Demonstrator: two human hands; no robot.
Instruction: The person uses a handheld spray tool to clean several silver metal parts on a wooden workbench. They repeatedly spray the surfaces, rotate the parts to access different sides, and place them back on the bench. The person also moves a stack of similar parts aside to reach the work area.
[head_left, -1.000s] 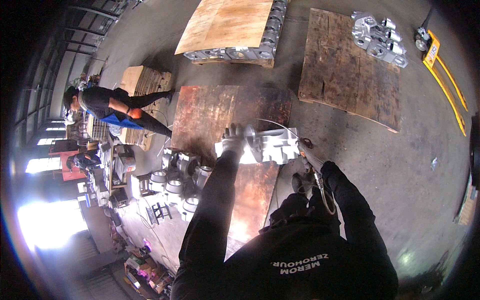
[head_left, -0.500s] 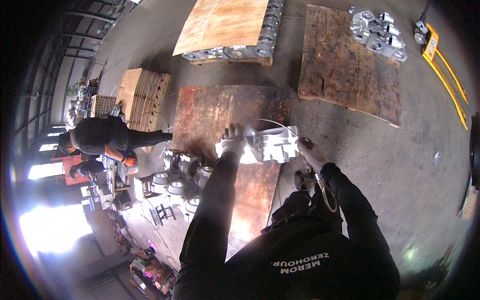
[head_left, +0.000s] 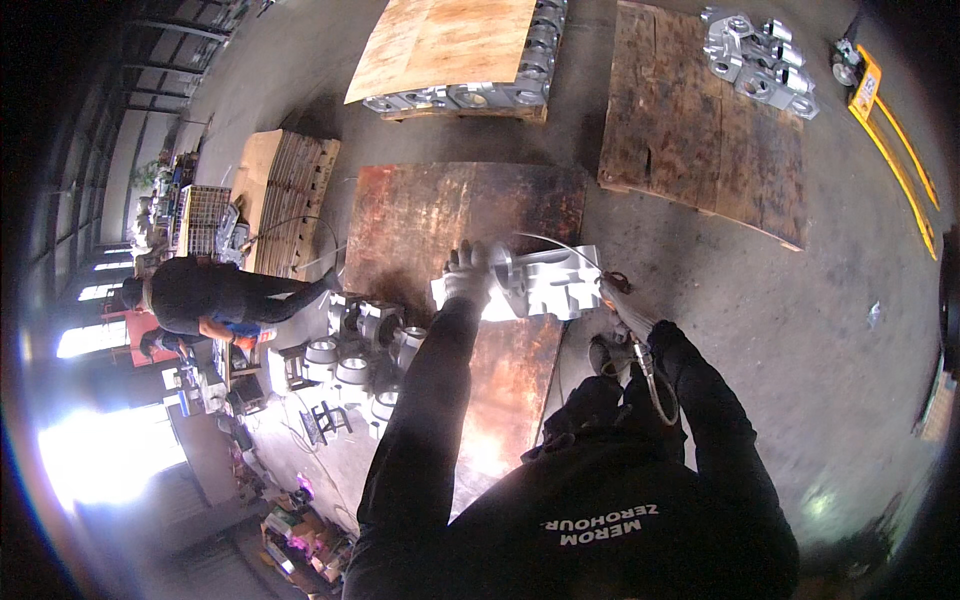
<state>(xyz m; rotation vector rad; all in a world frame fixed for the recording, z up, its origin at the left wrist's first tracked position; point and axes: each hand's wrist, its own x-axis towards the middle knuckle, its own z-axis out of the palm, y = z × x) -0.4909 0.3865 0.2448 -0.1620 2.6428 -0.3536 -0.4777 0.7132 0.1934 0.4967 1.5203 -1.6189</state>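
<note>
A shiny silver metal casting (head_left: 560,285) with a round flange (head_left: 503,268) lies across the right edge of a stained wooden board. My left hand (head_left: 467,278), in a pale glove, rests at the casting's left end beside the flange, fingers spread. At the right end, my gloved right hand (head_left: 628,308) is closed around a dark hand tool (head_left: 617,283). A thin curved line arches from near this tool over the casting to the flange. Below my right wrist hangs a hose with a metal fitting (head_left: 641,354). Glare hides the casting's details, and the glove covers most of the tool.
The stained board (head_left: 400,215) lies under my work. Several grey castings (head_left: 352,372) stand left of my left arm. Pallets with castings (head_left: 765,70) and a yellow pallet jack (head_left: 880,140) are farther off. A co-worker (head_left: 205,295) stands at the left near stacked panels (head_left: 285,200).
My two hands and the casting keep nearly the same places. The tool in my right hand has tilted slightly. At the left, the co-worker's legs and arm have shifted.
</note>
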